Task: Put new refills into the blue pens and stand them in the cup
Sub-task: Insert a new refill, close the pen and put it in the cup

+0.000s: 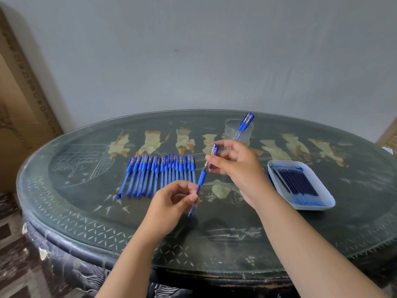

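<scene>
1. Pen [203, 175] in work was held tilted between both hands, above the bench [86, 211] and clear of its surface.
2. Left hand [171, 201]: fingers pinched the lower barrel, below the blue grip.
3. Right hand [234, 162]: fingers pinched the cap end, up top. Couldn't tell whether the cap was fully seated.
4. Cup [228, 127], clear, stood on the bench behind the right hand, with one capped pen [247, 121] leaning in it.
5. Row of pens [159, 175] lay side by side on the bench, left of the hands, caps pointing away.
6. White tray [322, 204] sat on the right and held refills [296, 183], laid parallel.
</scene>
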`<state>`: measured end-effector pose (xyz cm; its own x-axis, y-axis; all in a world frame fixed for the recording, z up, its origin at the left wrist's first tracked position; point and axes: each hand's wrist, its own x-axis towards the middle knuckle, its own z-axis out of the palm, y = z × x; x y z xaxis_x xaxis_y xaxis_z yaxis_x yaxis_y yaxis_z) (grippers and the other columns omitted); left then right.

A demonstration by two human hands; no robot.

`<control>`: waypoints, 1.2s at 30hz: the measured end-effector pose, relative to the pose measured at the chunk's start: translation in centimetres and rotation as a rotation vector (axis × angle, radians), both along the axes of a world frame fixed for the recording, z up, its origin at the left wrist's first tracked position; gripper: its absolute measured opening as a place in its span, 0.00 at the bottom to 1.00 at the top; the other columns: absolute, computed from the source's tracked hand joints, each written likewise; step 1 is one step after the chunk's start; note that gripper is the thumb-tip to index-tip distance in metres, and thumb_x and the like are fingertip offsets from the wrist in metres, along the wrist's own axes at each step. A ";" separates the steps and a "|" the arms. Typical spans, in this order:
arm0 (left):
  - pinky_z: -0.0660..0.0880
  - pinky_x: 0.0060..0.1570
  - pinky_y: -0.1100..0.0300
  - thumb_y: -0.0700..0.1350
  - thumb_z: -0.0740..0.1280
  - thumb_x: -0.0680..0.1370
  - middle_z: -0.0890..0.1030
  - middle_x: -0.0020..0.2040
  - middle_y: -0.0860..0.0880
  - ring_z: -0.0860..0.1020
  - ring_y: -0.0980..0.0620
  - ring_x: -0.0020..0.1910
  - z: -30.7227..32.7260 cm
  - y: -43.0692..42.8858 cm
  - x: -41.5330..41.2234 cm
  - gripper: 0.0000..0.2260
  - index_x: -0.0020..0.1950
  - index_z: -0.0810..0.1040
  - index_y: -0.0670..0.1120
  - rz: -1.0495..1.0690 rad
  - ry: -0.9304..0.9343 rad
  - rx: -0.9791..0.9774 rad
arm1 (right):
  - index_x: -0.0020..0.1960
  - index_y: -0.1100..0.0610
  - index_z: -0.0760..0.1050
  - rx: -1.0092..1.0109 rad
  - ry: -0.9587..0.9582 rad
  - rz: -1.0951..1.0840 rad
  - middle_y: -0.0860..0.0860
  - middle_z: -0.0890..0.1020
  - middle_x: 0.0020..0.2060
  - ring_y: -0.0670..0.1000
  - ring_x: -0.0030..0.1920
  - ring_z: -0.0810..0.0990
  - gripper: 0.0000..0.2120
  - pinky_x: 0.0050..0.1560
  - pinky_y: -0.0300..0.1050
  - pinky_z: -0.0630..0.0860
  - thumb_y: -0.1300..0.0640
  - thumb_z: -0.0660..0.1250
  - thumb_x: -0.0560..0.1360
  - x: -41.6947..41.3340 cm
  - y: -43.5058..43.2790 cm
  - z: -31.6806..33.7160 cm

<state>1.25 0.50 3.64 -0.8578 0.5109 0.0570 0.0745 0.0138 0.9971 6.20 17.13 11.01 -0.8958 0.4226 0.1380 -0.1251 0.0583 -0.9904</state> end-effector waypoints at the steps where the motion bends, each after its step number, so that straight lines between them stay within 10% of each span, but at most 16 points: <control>1: 0.78 0.56 0.40 0.34 0.69 0.76 0.84 0.40 0.48 0.83 0.42 0.47 0.0 0.0 0.0 0.07 0.49 0.81 0.45 0.000 -0.002 0.000 | 0.55 0.54 0.78 -0.013 0.015 0.006 0.52 0.83 0.38 0.50 0.41 0.85 0.13 0.47 0.52 0.83 0.65 0.73 0.73 0.0 0.0 0.1; 36: 0.82 0.50 0.53 0.32 0.67 0.77 0.82 0.47 0.39 0.84 0.46 0.46 0.0 0.0 0.9 0.05 0.50 0.79 0.40 0.057 -0.017 0.099 | 0.50 0.57 0.78 0.268 -0.083 0.024 0.51 0.80 0.38 0.49 0.43 0.84 0.07 0.39 0.50 0.84 0.63 0.72 0.74 0.0 -2.6 -0.8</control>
<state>2.15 0.54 3.62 -0.8864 0.4541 0.0903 0.0596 -0.0815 0.9949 6.17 14.49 10.20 -0.9178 0.3596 0.1682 -0.0490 0.3176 -0.9470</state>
